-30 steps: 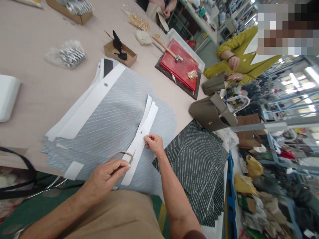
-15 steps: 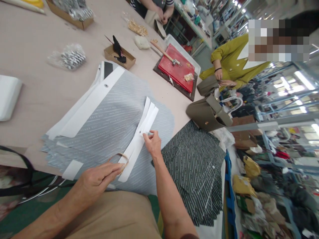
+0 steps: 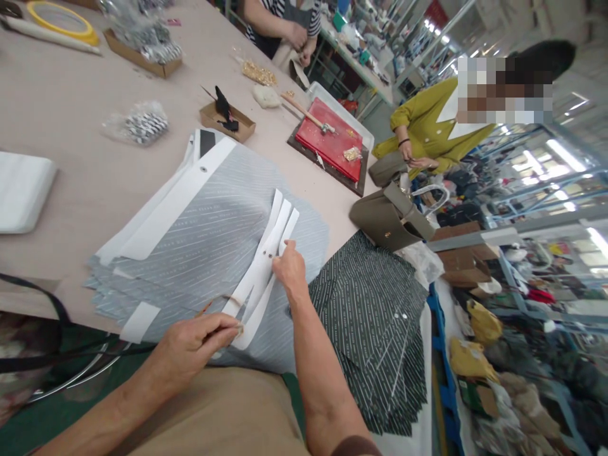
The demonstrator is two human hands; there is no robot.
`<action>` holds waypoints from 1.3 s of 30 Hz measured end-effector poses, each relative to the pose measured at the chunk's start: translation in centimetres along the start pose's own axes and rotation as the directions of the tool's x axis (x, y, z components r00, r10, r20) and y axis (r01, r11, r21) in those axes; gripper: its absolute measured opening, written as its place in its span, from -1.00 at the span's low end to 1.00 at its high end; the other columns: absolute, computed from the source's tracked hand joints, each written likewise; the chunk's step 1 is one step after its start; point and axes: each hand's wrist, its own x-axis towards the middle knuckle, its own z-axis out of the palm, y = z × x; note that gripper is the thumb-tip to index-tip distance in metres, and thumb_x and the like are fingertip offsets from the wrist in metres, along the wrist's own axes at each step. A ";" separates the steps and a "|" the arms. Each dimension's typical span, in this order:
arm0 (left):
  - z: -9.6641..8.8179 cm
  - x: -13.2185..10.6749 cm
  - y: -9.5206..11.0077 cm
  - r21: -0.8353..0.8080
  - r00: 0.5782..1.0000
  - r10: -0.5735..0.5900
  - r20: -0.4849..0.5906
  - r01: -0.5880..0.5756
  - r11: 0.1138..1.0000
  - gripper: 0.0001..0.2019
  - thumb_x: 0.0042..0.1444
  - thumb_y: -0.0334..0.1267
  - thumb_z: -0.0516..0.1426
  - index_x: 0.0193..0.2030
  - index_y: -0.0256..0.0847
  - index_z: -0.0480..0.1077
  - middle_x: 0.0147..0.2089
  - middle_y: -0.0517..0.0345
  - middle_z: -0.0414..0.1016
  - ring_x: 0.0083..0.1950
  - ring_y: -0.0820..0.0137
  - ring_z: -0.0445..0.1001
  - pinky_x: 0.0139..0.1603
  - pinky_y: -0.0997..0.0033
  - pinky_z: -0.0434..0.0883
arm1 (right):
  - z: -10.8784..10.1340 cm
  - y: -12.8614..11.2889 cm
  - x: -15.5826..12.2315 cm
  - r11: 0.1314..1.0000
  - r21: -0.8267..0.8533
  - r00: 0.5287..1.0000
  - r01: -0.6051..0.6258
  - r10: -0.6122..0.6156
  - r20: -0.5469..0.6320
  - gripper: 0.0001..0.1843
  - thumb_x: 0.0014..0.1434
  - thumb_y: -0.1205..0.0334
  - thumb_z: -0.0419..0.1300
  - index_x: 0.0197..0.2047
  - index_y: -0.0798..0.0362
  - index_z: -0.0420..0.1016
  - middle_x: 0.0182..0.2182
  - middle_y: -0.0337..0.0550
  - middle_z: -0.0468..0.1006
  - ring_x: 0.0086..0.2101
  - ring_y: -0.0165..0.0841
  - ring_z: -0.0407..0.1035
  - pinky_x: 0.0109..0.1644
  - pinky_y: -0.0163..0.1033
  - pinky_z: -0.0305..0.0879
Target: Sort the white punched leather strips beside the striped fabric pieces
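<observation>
My left hand (image 3: 197, 345) is closed in a pinch on a small brown-handled tool (image 3: 223, 304), held at the near end of several long white strips (image 3: 263, 259). My right hand (image 3: 288, 269) rests on the middle of those strips, fingers pressed on one strip's edge. The strips fan out over a stack of grey striped sheets (image 3: 209, 234) on the pale table (image 3: 71, 126). A wider white strip with a small hole (image 3: 180, 196) lies across the stack's left side.
Dark green striped sheets (image 3: 375, 323) hang off the table's right edge. A red board with a hammer (image 3: 332, 136), a small cardboard box (image 3: 228, 120), bagged metal parts (image 3: 140, 123) and a taupe handbag (image 3: 389, 218) lie beyond. Two other people work at the far side.
The white strips have spread apart into a fan. My right hand moved up along them, and my left hand drew back toward me with the tool.
</observation>
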 end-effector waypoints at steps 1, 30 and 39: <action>-0.1 0.1 0.2 -0.021 1.000 -0.019 -0.002 0.019 1.000 -0.70 0.23 0.00 0.10 -0.32 -0.08 0.58 -0.44 0.29 0.62 -0.44 0.43 0.58 -0.40 0.59 0.46 | -0.7 0.9 -0.4 0.999 0.045 0.999 0.004 -0.001 -0.051 -0.41 0.05 0.42 0.12 0.19 0.15 0.26 -0.31 0.05 0.62 -0.24 -0.11 0.52 -0.07 -0.10 0.35; 2.8 2.3 0.9 0.269 0.930 0.361 0.076 -0.368 0.890 -0.65 0.36 -0.10 0.01 -0.39 -0.17 0.43 -0.48 0.22 0.43 -0.40 0.42 0.44 -0.33 0.44 0.30 | -7.5 3.6 -13.3 0.693 0.329 0.751 0.641 -0.655 -0.083 -0.72 0.23 0.29 0.17 0.02 -0.03 0.51 -0.14 -0.09 0.59 -0.14 -0.30 0.46 -0.01 -0.18 0.41; 2.1 1.9 0.4 0.219 0.958 0.287 0.013 -0.283 0.934 -0.72 0.37 -0.18 -0.03 -0.23 -0.16 0.47 -0.37 0.20 0.54 -0.33 0.40 0.52 -0.32 0.46 0.37 | -3.9 1.9 -12.2 0.720 0.194 0.736 0.666 -0.677 -0.013 -0.86 0.18 0.34 0.12 -0.31 0.02 0.52 -0.43 -0.15 0.55 -0.37 -0.33 0.43 -0.23 -0.25 0.38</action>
